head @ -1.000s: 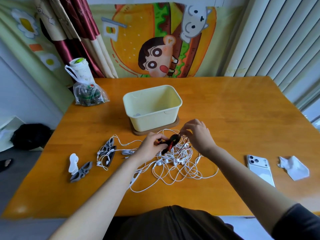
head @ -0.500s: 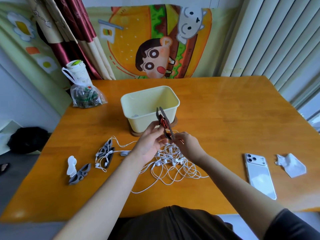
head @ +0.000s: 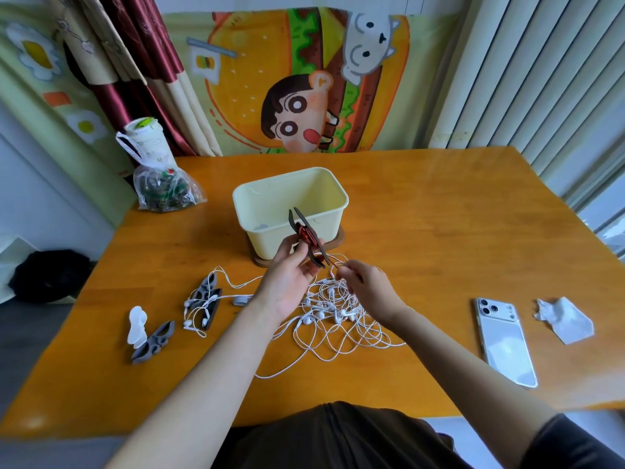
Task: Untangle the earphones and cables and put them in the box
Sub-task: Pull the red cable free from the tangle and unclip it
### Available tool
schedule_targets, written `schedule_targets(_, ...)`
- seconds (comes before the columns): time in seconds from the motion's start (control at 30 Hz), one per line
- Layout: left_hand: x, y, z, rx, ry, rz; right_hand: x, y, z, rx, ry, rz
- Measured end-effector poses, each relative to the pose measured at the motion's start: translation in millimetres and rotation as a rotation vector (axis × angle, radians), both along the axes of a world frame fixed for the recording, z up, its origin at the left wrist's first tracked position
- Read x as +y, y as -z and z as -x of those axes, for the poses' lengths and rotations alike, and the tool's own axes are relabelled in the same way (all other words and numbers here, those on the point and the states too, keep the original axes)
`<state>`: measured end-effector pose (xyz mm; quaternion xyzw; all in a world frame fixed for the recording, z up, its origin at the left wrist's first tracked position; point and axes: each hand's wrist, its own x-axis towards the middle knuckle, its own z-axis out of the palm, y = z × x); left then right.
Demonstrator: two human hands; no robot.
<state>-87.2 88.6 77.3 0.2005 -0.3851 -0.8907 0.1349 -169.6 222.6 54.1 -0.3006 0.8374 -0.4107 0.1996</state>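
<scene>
Both over tangled earphones: left grip around a dark winder, right grip pinched on its red cable.

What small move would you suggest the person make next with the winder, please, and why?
Probably tuck the loose strand onto the winder. The left hand holds it raised before the box, red cable wound round its middle, while the right hand pinches what looks like a thin strand trailing from its lower end. Secured, it could go into the box.
</scene>
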Motion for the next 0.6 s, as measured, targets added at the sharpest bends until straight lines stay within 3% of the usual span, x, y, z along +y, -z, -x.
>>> schedule_targets(0.1,-6.4,4.4,2.5,-0.032,-0.114,-0.029,8.8,-5.9,14.9,0.044,0.092,0.013)
schedule_targets(0.33,-5.4,13.4,2.9,-0.111,-0.226,0.038,11.3,-25.0,34.7,0.130,0.083,-0.078)
schedule_targets(0.6,-3.2,8.5,2.2,-0.072,-0.149,0.129,7.4,-37.7,51.8,0.243,0.191,-0.036)
